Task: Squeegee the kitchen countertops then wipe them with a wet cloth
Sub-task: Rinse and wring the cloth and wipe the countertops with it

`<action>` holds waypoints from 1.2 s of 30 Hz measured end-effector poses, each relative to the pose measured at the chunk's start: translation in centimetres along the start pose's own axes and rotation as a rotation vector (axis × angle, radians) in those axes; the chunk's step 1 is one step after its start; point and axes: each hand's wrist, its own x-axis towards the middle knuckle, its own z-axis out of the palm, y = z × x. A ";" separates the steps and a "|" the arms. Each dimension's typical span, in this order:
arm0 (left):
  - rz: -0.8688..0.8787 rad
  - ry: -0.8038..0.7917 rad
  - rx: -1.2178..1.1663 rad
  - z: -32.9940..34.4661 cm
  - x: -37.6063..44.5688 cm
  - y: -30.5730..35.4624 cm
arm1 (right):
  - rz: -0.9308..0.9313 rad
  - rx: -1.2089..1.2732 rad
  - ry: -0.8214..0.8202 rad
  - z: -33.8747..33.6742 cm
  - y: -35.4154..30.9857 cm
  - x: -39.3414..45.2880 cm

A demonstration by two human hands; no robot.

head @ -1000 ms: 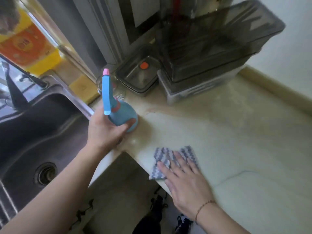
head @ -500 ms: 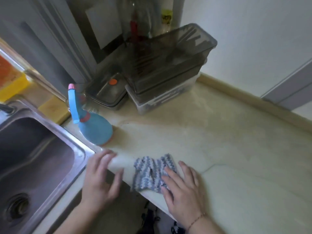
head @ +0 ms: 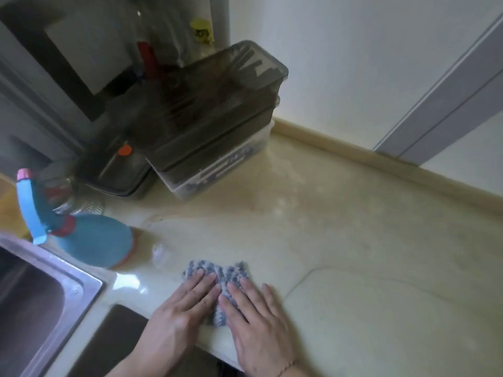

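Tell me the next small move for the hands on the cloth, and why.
Probably push the cloth forward across the counter. Both hands, left and right, press flat on it at the near edge, and bare counter lies ahead. The spray bottle stands aside to the left.

Right of the spray bottle [head: 92,240], open countertop [head: 367,254] is stretching away to the wall. Behind the bottle, stacked containers [head: 217,126] and a lidded box [head: 119,170] are blocking the way; the sink [head: 40,289] is dropping off to the bottle's left.

Grey-white patterned cloth [head: 231,273] flat on cream countertop [head: 353,254] near front edge
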 end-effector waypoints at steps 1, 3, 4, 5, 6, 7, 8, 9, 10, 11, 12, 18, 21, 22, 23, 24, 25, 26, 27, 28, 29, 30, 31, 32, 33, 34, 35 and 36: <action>0.003 -0.005 0.012 0.0 0.7 0.1 | 0.013 -0.018 0.000 -0.1 0.4 0.5; 0.017 -0.003 0.030 -0.1 2.4 0.3 | 0.017 -0.039 -0.005 0.0 1.5 1.4; 0.021 0.006 0.038 0.0 3.3 0.5 | 0.011 -0.040 -0.013 0.2 2.2 1.8; 0.027 0.020 0.050 0.1 4.4 0.7 | 0.008 -0.041 -0.018 0.2 3.0 2.2; 0.026 0.031 0.054 0.1 5.8 1.1 | 0.016 -0.048 -0.017 0.2 4.1 2.7; 0.030 0.045 0.054 0.2 7.6 1.4 | 0.040 -0.059 -0.015 0.2 5.5 3.5; 0.035 0.054 0.054 0.2 9.8 1.7 | 0.078 -0.071 -0.014 0.1 7.1 4.5; 0.043 0.042 0.052 0.6 12.5 2.0 | 0.130 -0.085 -0.025 -0.1 8.9 5.7; 0.052 0.031 0.053 0.8 15.5 2.4 | 0.191 -0.110 -0.039 -0.4 10.9 7.1; 0.065 0.025 0.061 0.9 18.8 2.8 | 0.254 -0.133 -0.070 -1.0 12.9 8.9; 0.069 0.020 0.066 0.9 22.0 3.4 | 0.317 -0.143 -0.117 -1.8 14.8 10.7; -0.023 -0.078 0.179 0.5 35.5 5.3 | 0.463 -0.236 -0.279 -4.7 23.7 19.6; 0.014 -0.078 0.152 1.0 37.5 5.1 | 0.519 -0.187 -0.235 -4.9 25.4 20.6; 0.025 -0.055 0.141 1.2 37.7 4.8 | 0.528 -0.168 -0.215 -4.7 25.4 20.6; 0.030 -0.030 0.135 1.3 37.8 4.6 | 0.542 -0.165 -0.203 -4.6 25.3 20.5; 0.028 -0.021 0.132 1.3 37.4 4.4 | 0.547 -0.175 -0.208 -4.3 24.6 20.1; 0.027 -0.011 0.123 1.3 36.7 4.3 | 0.540 -0.182 -0.214 -4.2 23.7 19.4; 0.038 -0.003 0.107 1.3 35.8 4.2 | 0.529 -0.184 -0.213 -3.9 22.7 18.5; 0.052 -0.009 0.082 1.4 34.4 4.2 | 0.519 -0.190 -0.199 -3.7 21.4 17.2; 0.073 -0.022 0.057 1.3 32.6 4.2 | 0.489 -0.193 -0.167 -3.6 20.0 15.7; 0.107 -0.047 0.045 1.1 30.4 4.2 | 0.446 -0.181 -0.130 -3.3 18.6 14.0; 0.149 -0.071 0.042 1.0 27.8 4.1 | 0.405 -0.157 -0.098 -3.0 17.1 12.2; 0.193 -0.086 0.034 0.7 24.9 4.1 | 0.370 -0.119 -0.085 -2.8 15.5 10.1; 0.237 -0.089 0.014 0.5 21.7 3.9 | 0.346 -0.070 -0.077 -2.7 13.6 7.9; 0.271 -0.091 -0.005 0.3 18.5 3.7 | 0.324 -0.021 -0.054 -2.6 11.6 5.7; 0.289 -0.121 -0.015 0.3 15.3 3.6 | 0.304 0.021 -0.043 -2.6 9.4 3.4; 0.292 -0.150 -0.017 0.3 12.0 3.8 | 0.276 0.045 -0.038 -2.6 7.0 1.0; 0.285 -0.175 -0.018 0.1 9.1 4.2 | 0.249 0.057 -0.037 -2.5 4.9 -1.0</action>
